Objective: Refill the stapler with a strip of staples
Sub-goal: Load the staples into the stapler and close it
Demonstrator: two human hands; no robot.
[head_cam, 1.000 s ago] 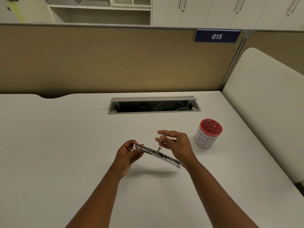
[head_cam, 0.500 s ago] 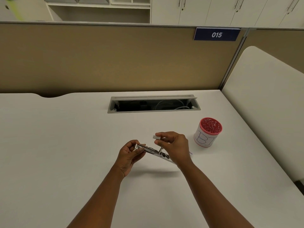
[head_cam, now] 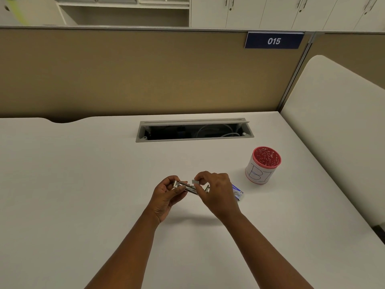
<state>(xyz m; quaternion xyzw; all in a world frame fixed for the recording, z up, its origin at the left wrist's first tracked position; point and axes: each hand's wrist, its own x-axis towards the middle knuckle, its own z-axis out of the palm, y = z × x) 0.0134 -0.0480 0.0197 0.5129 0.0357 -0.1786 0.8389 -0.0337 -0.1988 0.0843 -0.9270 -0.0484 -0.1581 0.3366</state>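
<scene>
arms: both bare to frame edge, no sleeves | left hand (head_cam: 166,197): bare | right hand (head_cam: 218,192): bare

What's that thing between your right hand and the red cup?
A small blue-and-white box, probably the staple box, lies on the desk between the right hand and the cup, seen in the head view.

White tabletop (head_cam: 83,184), cable hatch (head_cam: 194,130) near far edge; tan partition (head_cam: 125,71) behind, sign "015" (head_cam: 274,40), white cabinets (head_cam: 270,11) beyond.
</scene>
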